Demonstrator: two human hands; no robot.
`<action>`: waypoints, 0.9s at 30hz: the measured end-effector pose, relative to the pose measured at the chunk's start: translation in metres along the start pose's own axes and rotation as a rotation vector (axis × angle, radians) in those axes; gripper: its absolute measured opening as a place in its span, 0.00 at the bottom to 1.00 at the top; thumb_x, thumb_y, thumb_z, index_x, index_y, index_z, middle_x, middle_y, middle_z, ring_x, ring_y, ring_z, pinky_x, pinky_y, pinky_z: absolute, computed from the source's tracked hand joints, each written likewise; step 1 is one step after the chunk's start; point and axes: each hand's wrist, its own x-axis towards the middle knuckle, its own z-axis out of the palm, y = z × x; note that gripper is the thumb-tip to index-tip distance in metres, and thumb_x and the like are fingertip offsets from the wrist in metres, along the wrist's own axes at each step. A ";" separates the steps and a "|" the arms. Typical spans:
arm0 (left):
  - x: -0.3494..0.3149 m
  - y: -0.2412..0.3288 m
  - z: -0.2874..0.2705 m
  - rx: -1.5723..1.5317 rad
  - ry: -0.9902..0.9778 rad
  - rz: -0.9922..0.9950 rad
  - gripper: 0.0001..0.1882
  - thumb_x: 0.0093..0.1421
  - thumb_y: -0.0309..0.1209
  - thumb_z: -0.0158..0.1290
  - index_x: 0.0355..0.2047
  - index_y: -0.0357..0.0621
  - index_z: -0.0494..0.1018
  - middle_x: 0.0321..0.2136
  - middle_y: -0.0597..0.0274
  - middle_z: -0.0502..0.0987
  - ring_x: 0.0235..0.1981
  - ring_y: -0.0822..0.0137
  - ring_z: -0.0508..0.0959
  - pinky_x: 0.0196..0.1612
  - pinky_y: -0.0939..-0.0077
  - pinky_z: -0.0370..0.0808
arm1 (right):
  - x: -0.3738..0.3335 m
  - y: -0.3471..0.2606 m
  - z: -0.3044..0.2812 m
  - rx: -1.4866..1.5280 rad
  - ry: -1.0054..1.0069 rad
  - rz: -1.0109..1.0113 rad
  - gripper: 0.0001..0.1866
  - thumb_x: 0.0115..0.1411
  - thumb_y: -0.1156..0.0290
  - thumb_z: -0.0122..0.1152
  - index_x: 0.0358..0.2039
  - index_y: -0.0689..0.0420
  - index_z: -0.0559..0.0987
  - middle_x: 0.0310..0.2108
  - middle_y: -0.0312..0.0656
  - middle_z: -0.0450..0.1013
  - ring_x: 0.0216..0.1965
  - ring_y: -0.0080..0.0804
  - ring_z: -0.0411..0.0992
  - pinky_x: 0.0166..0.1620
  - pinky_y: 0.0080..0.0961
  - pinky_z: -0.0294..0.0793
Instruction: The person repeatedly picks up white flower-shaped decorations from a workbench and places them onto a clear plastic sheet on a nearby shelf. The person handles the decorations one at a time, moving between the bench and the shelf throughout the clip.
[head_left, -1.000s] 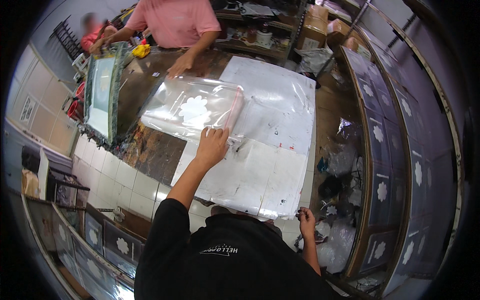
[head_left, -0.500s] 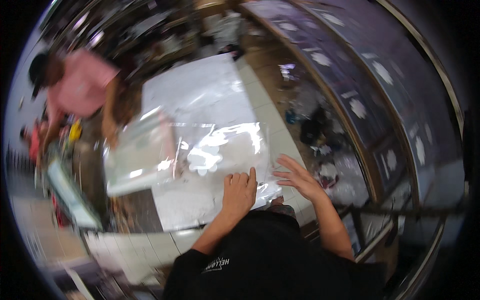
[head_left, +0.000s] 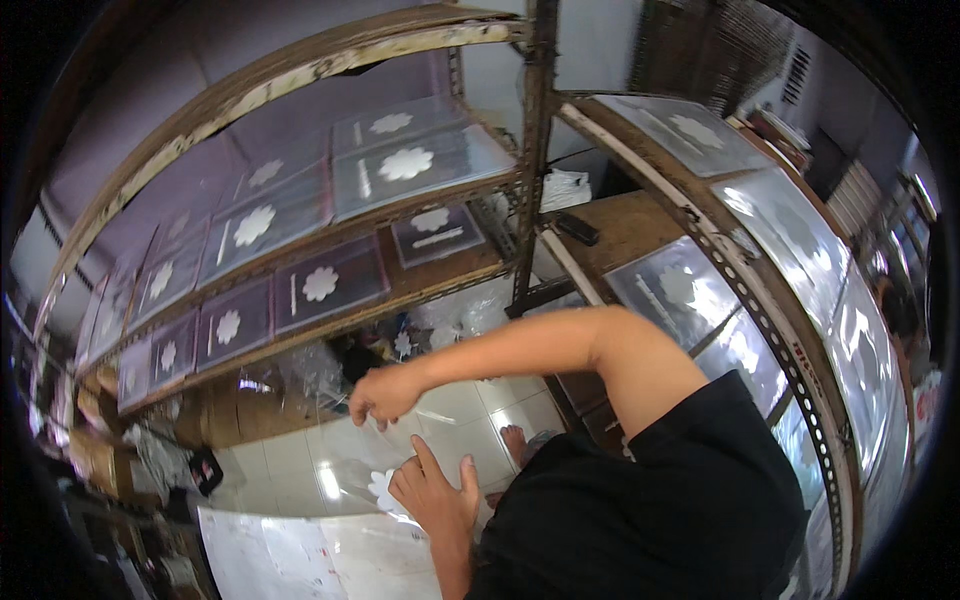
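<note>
My right hand [head_left: 388, 395] reaches across in front of me, its fingers curled in a pinch at the edge of a thin clear plastic sheet. Nearer my body, my left hand [head_left: 438, 495] has its index finger and thumb stretched apart. Beside its fingers shows a white flower-shaped patch [head_left: 384, 492] on the see-through sheet, which hangs over the floor between my hands. Most of the sheet's outline is lost against the tiles. The white-covered work table [head_left: 265, 560] lies below and left of my left hand.
A metal-framed rack [head_left: 535, 150] with wooden shelves stands ahead. Flat clear packs [head_left: 405, 165] with white flower shapes lie on it. A second rack on the right holds more shiny packs [head_left: 790, 215]. A dark object [head_left: 577, 229] rests on its shelf. Boxes [head_left: 105, 460] stand at left.
I have turned right from the table toward the racks, and the co-worker is out of view. The clear sheet has left the table. My right hand has closed at its edge.
</note>
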 end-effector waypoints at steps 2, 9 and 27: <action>0.023 0.013 -0.016 -0.116 0.062 0.124 0.37 0.56 0.43 0.59 0.59 0.30 0.66 0.35 0.52 0.68 0.38 0.50 0.66 0.45 0.54 0.62 | -0.017 -0.028 -0.058 -0.420 0.043 -0.174 0.17 0.55 0.80 0.49 0.45 0.64 0.79 0.43 0.50 0.79 0.41 0.38 0.81 0.44 0.34 0.79; 0.044 0.003 -0.021 -0.313 0.325 0.067 0.26 0.58 0.39 0.55 0.51 0.31 0.72 0.29 0.57 0.68 0.32 0.56 0.65 0.40 0.60 0.62 | -0.192 -0.203 -0.218 -0.574 0.314 0.173 0.17 0.60 0.76 0.53 0.50 0.63 0.75 0.51 0.47 0.74 0.45 0.35 0.77 0.48 0.30 0.79; 0.007 -0.048 0.196 -0.238 -0.388 -0.042 0.14 0.57 0.32 0.58 0.42 0.37 0.78 0.28 0.55 0.76 0.35 0.53 0.75 0.40 0.56 0.70 | -0.661 -0.026 -0.350 -0.304 1.131 1.181 0.12 0.45 0.78 0.60 0.34 0.59 0.77 0.30 0.44 0.77 0.31 0.37 0.79 0.27 0.28 0.78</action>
